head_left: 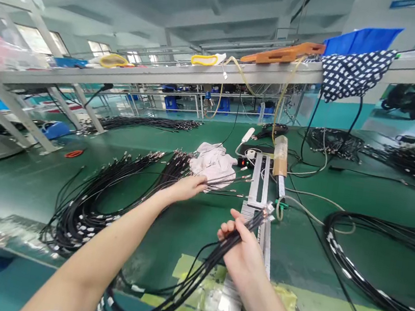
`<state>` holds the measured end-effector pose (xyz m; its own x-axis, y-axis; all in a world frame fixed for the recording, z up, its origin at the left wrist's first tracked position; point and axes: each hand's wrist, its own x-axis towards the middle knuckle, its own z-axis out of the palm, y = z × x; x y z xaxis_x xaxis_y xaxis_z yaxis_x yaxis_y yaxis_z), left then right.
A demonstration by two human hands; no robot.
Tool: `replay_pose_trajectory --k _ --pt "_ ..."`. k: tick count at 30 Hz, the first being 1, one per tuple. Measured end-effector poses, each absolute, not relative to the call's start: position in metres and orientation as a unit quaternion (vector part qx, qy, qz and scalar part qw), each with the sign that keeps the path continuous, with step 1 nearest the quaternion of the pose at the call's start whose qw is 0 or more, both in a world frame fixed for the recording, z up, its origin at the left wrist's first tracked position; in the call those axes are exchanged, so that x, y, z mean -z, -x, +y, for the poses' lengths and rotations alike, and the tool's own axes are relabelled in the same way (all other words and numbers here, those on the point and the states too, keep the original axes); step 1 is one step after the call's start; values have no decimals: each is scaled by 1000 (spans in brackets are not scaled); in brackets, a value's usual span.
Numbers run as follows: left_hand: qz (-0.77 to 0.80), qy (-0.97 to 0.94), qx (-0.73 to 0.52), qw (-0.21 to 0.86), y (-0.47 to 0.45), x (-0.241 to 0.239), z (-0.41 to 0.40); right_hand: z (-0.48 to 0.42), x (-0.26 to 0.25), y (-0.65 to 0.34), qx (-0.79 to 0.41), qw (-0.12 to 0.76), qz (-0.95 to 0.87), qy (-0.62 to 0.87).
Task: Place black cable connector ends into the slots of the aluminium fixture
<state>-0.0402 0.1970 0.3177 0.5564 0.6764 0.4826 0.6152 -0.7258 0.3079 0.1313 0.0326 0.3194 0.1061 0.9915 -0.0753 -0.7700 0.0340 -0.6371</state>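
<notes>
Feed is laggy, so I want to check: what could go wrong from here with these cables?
The cable bundle in the right hand trails into loops over the edge of the table; pulling may snag them. The left hand grips cable ends lying across the white cloth; lifting could drag it along.

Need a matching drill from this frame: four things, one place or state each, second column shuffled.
Column A
1. right hand
2. left hand
3. spotted cloth
4. white rag

Column B
a. draped over the upper shelf
b. crumpled on the green table
c. gripping a bundle of black cables
d. pinching cable ends beside the rag

Pairs: 1-c, 2-d, 3-a, 4-b
</notes>
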Motion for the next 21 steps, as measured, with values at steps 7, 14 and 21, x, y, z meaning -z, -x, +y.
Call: replay_pose_trajectory --k 7,14,21 --pt "459 -840 -277 -85 36 -250 211 10 -281 -165 -599 695 -215 333" --pt "580 -729 -324 -169 30 -237 218 10 -277 -165 -603 679 -204 366" --pt "642 -675 -327 -159 28 -237 229 14 -287 -160 -601 661 -152 423"
